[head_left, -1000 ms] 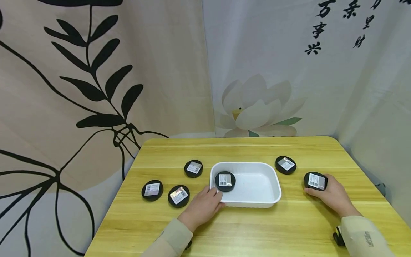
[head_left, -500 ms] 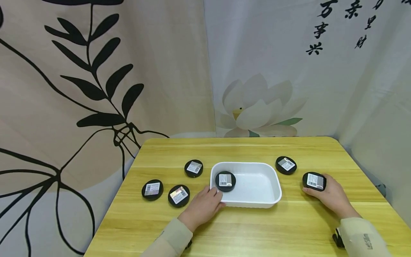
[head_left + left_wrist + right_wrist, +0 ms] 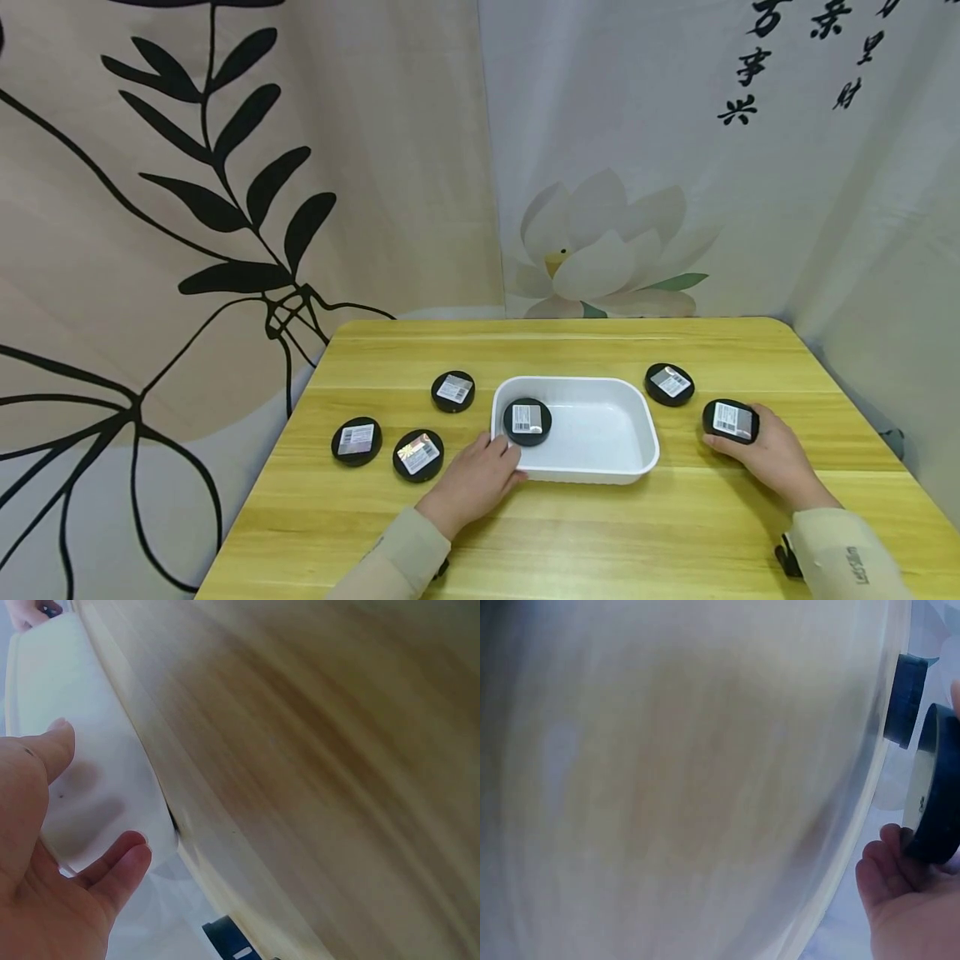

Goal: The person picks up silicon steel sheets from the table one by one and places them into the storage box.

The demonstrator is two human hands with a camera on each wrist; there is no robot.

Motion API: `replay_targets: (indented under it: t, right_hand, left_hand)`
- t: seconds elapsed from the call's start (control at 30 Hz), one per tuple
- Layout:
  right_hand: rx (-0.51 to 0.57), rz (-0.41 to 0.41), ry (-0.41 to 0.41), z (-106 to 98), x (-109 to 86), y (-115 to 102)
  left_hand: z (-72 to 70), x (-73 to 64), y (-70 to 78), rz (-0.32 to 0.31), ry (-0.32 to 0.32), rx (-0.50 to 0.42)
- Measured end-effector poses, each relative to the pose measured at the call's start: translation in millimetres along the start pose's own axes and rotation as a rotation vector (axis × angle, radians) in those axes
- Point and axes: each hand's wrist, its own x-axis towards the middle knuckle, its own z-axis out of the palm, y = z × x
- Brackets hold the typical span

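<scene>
My right hand (image 3: 780,458) grips a round black container (image 3: 731,421) by its edge. A white barcode label faces up on it, and the right wrist view shows a pale underside with a small dark mark on the container (image 3: 936,784). The container is held above the table. My left hand (image 3: 476,483) holds the front left corner of a white rectangular tray (image 3: 600,477), thumb along the front wall in the left wrist view of the tray (image 3: 90,697). Inside the tray, at its left end, lies another labelled black container (image 3: 527,422).
Left of the tray lie three similar containers: a back one (image 3: 453,392), a left one (image 3: 356,442) and a front one (image 3: 417,456). One more container (image 3: 669,384) is just right of the tray. A printed curtain (image 3: 405,167) hangs behind the wooden table (image 3: 615,542).
My right hand has drifted slightly left with the black container. My left hand stays on the tray, and the other containers have not moved.
</scene>
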Motion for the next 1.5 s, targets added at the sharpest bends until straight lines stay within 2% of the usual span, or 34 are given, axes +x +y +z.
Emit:
replay_targets:
  t: [0.5, 1.0, 1.5]
  right_hand:
    - [0.027, 0.003, -0.009, -1.4, -2.1, -10.8]
    - [0.042, -0.059, 0.001, -5.8, -0.3, -36.4]
    - [0.049, -0.057, -0.023, -5.6, 1.3, -58.3]
  left_hand:
    - [0.2, -0.4, 0.3, 0.004, 0.012, 0.007]
    - [-1.6, -0.9, 0.5, -0.003, -0.001, 0.002]
    - [-2.9, -0.5, 1.1, -0.001, -0.001, 0.007]
